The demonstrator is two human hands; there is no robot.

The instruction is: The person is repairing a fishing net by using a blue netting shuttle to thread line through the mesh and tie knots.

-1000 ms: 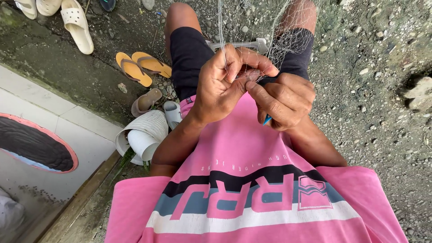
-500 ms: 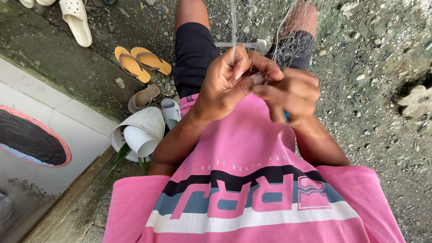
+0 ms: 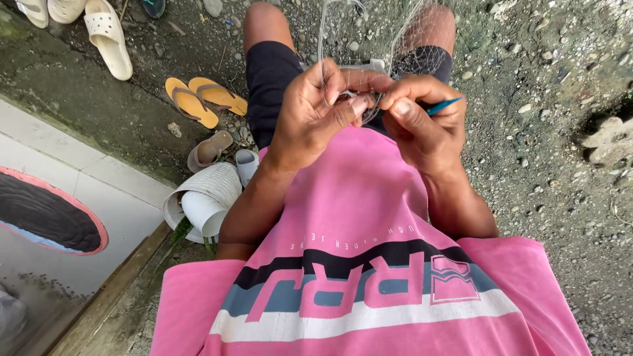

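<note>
A fine, pale fishing net (image 3: pixel 409 39) hangs over the seated person's knees, its thin strands gathered up between both hands at chest height above a pink shirt (image 3: pixel 356 217). The left hand (image 3: pixel 313 109) has its fingers curled nearly shut, thumb and forefinger pinching net strands. The right hand (image 3: pixel 422 122), touching the left, is closed around a slim blue netting needle (image 3: pixel 443 105) whose tip pokes out to the right of the net. Left of the net, on the dark gravel ground (image 3: pixel 560 132), lies a pair of orange flip-flops (image 3: pixel 204 99). Nearer than those sits a white ribbed pipe piece (image 3: pixel 204 201), and beyond them a cream sandal (image 3: pixel 109 36).
</note>
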